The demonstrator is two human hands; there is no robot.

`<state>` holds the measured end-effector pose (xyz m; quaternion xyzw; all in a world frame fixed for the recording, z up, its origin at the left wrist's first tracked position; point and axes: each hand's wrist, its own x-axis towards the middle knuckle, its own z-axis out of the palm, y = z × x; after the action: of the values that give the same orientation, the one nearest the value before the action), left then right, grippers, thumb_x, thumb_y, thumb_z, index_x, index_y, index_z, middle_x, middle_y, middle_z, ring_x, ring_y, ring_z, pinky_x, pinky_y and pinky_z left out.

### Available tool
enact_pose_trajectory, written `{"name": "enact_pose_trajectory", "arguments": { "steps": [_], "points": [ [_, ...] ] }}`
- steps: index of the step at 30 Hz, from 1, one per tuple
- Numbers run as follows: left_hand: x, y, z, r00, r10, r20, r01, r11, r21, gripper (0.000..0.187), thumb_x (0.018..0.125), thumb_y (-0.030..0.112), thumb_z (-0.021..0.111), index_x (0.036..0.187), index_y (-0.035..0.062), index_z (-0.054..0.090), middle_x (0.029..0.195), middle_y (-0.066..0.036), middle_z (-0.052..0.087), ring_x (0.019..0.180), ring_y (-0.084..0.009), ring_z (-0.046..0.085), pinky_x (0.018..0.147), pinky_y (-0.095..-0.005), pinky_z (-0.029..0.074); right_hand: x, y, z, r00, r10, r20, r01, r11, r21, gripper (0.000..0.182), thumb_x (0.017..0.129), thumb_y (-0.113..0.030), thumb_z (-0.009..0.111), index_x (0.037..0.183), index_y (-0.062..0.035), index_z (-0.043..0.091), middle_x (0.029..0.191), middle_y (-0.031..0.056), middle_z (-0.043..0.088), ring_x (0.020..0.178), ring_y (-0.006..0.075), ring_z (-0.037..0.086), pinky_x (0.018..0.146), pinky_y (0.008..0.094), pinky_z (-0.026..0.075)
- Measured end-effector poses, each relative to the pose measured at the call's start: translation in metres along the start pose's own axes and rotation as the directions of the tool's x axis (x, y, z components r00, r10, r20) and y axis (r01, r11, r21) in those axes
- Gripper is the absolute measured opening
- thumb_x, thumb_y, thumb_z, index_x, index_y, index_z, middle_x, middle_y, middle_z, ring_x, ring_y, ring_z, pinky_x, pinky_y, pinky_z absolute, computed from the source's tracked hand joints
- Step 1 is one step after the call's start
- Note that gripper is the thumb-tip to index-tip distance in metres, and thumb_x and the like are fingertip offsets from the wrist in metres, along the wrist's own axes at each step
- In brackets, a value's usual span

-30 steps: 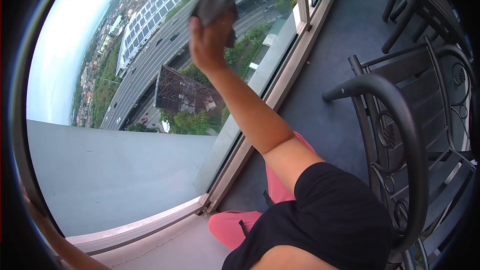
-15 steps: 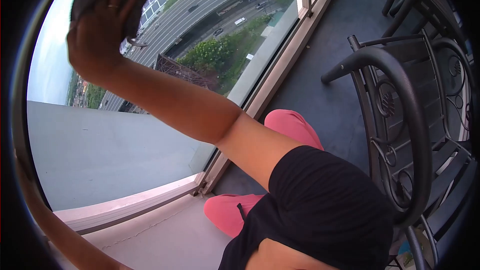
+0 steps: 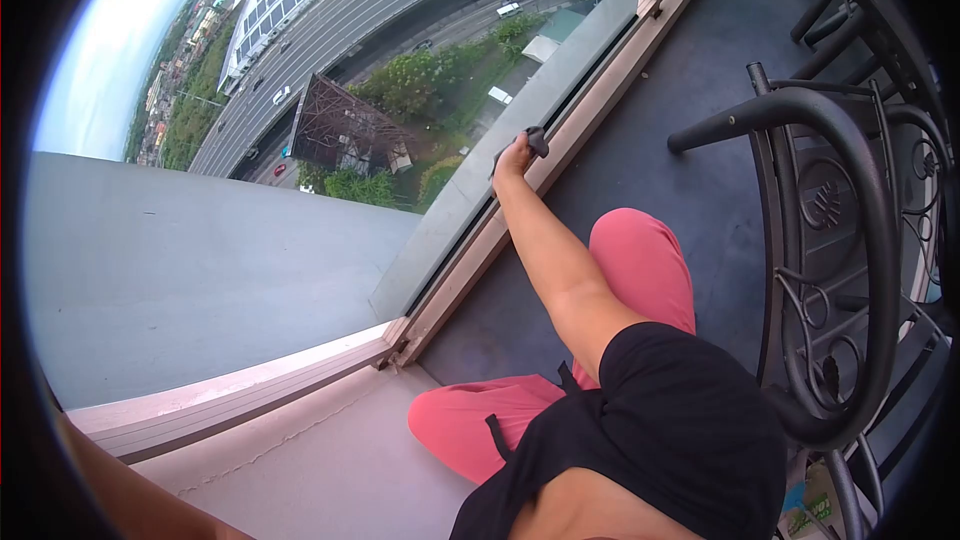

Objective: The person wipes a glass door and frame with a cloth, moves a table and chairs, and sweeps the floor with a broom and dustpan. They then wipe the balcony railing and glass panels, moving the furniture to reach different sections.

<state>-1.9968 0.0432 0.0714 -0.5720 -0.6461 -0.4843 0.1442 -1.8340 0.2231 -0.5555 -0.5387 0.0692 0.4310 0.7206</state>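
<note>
My right hand (image 3: 514,162) is closed around a bunched dark grey cloth (image 3: 537,142), parts of which stick out past the fingers. It is down at the lower edge of the glass panel (image 3: 420,250), right by the pinkish bottom frame rail (image 3: 590,120). The arm reaches forward from a black sleeve, over my knees in pink trousers (image 3: 640,260). Of my left side only a blurred forearm (image 3: 130,480) shows at the lower left edge; its hand lies outside the view.
A dark metal chair (image 3: 870,270) with a curved armrest stands close on the right, other dark furniture (image 3: 840,20) behind it. Grey floor (image 3: 690,200) runs along the rail. A pale ledge (image 3: 330,450) is at lower left. Beyond the glass, far below, lie a highway (image 3: 390,15) and trees.
My right hand has swept down from high on the glass to its lower edge, carrying the cloth. The view has shifted slightly.
</note>
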Motion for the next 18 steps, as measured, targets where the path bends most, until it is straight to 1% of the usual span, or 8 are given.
{"name": "enact_pose_trajectory", "arguments": {
  "steps": [1, 3, 4, 5, 7, 11, 14, 18],
  "points": [
    [-0.002, -0.004, -0.003, 1.0, -0.001, -0.002, 0.001, 1.0, -0.001, 0.061, 0.096, 0.039, 0.014, 0.133, -0.0038, 0.035, 0.127, -0.019, 0.046, 0.118, -0.0303, 0.044, 0.098, -0.0413, 0.035, -0.009, -0.034, 0.019, 0.986, 0.16, -0.055, -0.155, 0.985, 0.077, 0.04, 0.091, -0.025, 0.042, 0.107, 0.0096, 0.053, 0.119, 0.0262, 0.051, 0.107, 0.0339, 0.049, 0.094, 0.0385, 0.035],
    [-0.003, -0.006, -0.008, 1.0, 0.005, 0.002, -0.005, 1.0, -0.008, 0.06, 0.096, 0.039, 0.014, 0.133, -0.0038, 0.035, 0.128, -0.019, 0.046, 0.118, -0.0303, 0.043, 0.098, -0.0413, 0.035, -0.042, -0.11, 0.071, 0.899, -0.437, 0.027, 0.436, 0.899, 0.038, 0.043, 0.091, -0.028, 0.039, 0.105, 0.0097, 0.054, 0.115, 0.0285, 0.051, 0.101, 0.0357, 0.05, 0.093, 0.0391, 0.035],
    [-0.004, -0.006, -0.009, 1.0, 0.005, 0.006, -0.005, 1.0, -0.012, 0.06, 0.096, 0.039, 0.014, 0.133, -0.0038, 0.035, 0.128, -0.019, 0.046, 0.118, -0.0303, 0.043, 0.098, -0.0413, 0.035, -0.086, -0.177, 0.098, 0.849, -0.507, 0.15, 0.469, 0.853, 0.229, 0.042, 0.092, -0.029, 0.043, 0.114, 0.0057, 0.047, 0.121, 0.0161, 0.049, 0.105, 0.0235, 0.048, 0.088, 0.0332, 0.037],
    [-0.006, -0.007, -0.008, 1.0, 0.003, 0.013, -0.003, 1.0, -0.014, 0.06, 0.096, 0.039, 0.015, 0.133, -0.0038, 0.035, 0.128, -0.019, 0.046, 0.118, -0.0303, 0.043, 0.099, -0.0413, 0.035, -0.102, -0.197, 0.145, 0.411, -0.879, 0.241, 0.911, 0.407, -0.071, 0.035, 0.09, -0.025, 0.042, 0.098, 0.0073, 0.054, 0.103, 0.0257, 0.053, 0.101, 0.0395, 0.046, 0.093, 0.0478, 0.029],
    [-0.009, -0.008, -0.008, 1.0, -0.003, 0.025, 0.004, 1.0, -0.014, 0.059, 0.096, 0.038, 0.015, 0.133, -0.0038, 0.034, 0.128, -0.019, 0.046, 0.118, -0.0303, 0.043, 0.099, -0.0412, 0.034, -0.206, -0.344, 0.172, 0.268, -0.938, 0.219, 0.961, 0.275, 0.001, 0.036, 0.09, -0.026, 0.04, 0.1, 0.0069, 0.052, 0.112, 0.0277, 0.048, 0.115, 0.0437, 0.035, 0.1, 0.0545, 0.019],
    [-0.01, -0.01, 0.0, 1.0, -0.009, 0.026, 0.008, 1.0, 0.018, 0.058, 0.096, 0.037, 0.015, 0.133, -0.0038, 0.034, 0.128, -0.019, 0.046, 0.119, -0.0303, 0.042, 0.099, -0.0412, 0.034, -0.218, -0.372, 0.198, -0.085, -0.987, 0.139, 0.986, -0.063, 0.153, 0.042, 0.089, -0.03, 0.042, 0.105, 0.0071, 0.054, 0.12, 0.0308, 0.044, 0.122, 0.0476, 0.03, 0.101, 0.0592, 0.017],
    [-0.012, -0.015, 0.012, 1.0, -0.016, 0.026, 0.015, 0.999, 0.04, 0.058, 0.096, 0.037, 0.016, 0.133, -0.0038, 0.034, 0.128, -0.019, 0.045, 0.119, -0.0303, 0.042, 0.1, -0.0412, 0.033, -0.116, -0.266, 0.126, 0.198, -0.821, 0.535, 0.935, 0.322, 0.148, 0.031, 0.092, -0.026, 0.038, 0.092, 0.0026, 0.05, 0.105, 0.0228, 0.048, 0.108, 0.0365, 0.038, 0.102, 0.0505, 0.015],
    [-0.014, -0.023, 0.024, 0.999, -0.032, 0.007, 0.031, 0.997, 0.068, 0.057, 0.096, 0.036, 0.016, 0.133, -0.0038, 0.034, 0.129, -0.02, 0.045, 0.12, -0.0303, 0.042, 0.1, -0.0412, 0.033, 0.065, -0.042, 0.023, 0.912, -0.402, 0.083, 0.397, 0.915, 0.066, 0.048, 0.093, -0.026, 0.04, 0.125, 0.0085, 0.037, 0.132, 0.0228, 0.038, 0.121, 0.0307, 0.039, 0.102, 0.0363, 0.029]
  ]
}}
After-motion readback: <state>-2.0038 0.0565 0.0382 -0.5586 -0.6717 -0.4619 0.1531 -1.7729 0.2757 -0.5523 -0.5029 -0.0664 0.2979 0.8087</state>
